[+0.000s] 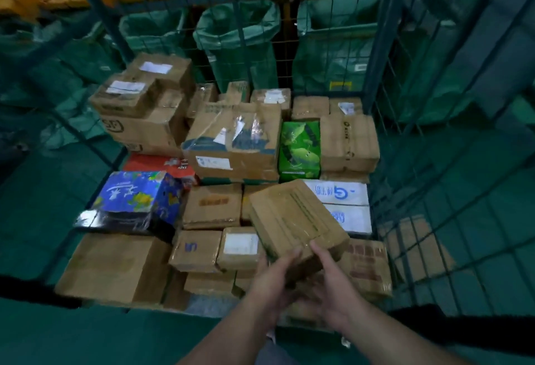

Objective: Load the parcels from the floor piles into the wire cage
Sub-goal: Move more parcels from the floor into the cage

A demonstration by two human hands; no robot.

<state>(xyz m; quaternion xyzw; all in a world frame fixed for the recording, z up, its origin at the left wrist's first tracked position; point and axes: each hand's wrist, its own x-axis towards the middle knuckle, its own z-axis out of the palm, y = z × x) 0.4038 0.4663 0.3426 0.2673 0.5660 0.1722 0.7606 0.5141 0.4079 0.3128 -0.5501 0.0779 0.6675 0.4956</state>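
A flat brown cardboard parcel (295, 222) hangs tilted above the front right of the wire cage (379, 54). My right hand (333, 286) holds its near corner, with the thumb on top and the fingers underneath. The straight fingers of my left hand (275, 280) lie against the parcel's near left side. Inside the cage lie several parcels: a blue printed box (136, 199) at the left, a green box (299, 150) standing on edge, a white box (344, 205) at the right and a large taped carton (234, 144) in the middle.
The cage's blue mesh walls rise at the left, back and right. Green sacks (237, 40) hang open behind the back wall under a yellow structure. A brown parcel (417, 248) lies on the green floor outside the right wall.
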